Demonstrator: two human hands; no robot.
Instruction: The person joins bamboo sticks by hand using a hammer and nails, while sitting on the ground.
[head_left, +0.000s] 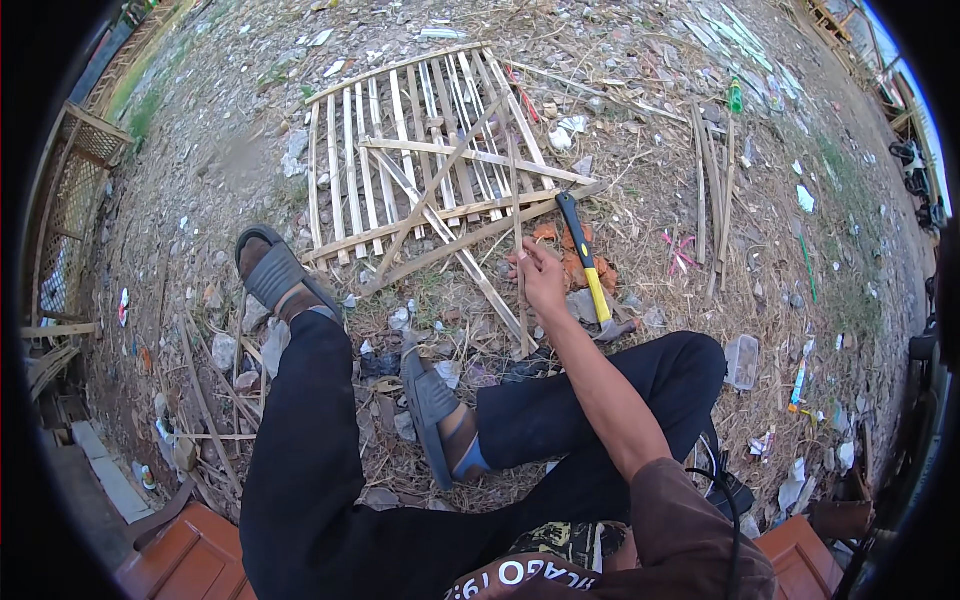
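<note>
My right hand (541,278) is closed around a thin wooden slat (516,190), fingers pinched at its middle. The slat stretches from over the lattice down toward my foot. Ahead lies a lattice panel (350,170) of pale slats nailed across long strips. Loose slats (470,152) cross on top of it, and another slat (490,290) slants off its near edge. Just right of my hand rests a hammer (598,288) with a black and yellow handle, its head nearest my knee. It leans over orange-red lumps (578,262). No left hand can be made out.
Several loose sticks (715,190) lie to the right, near a green bottle (736,97). A clear plastic container (741,362) sits beside my right knee. Stones and litter cover the ground. At far left stands a mesh-panelled wooden frame (75,190). My sandalled feet flank the near ground.
</note>
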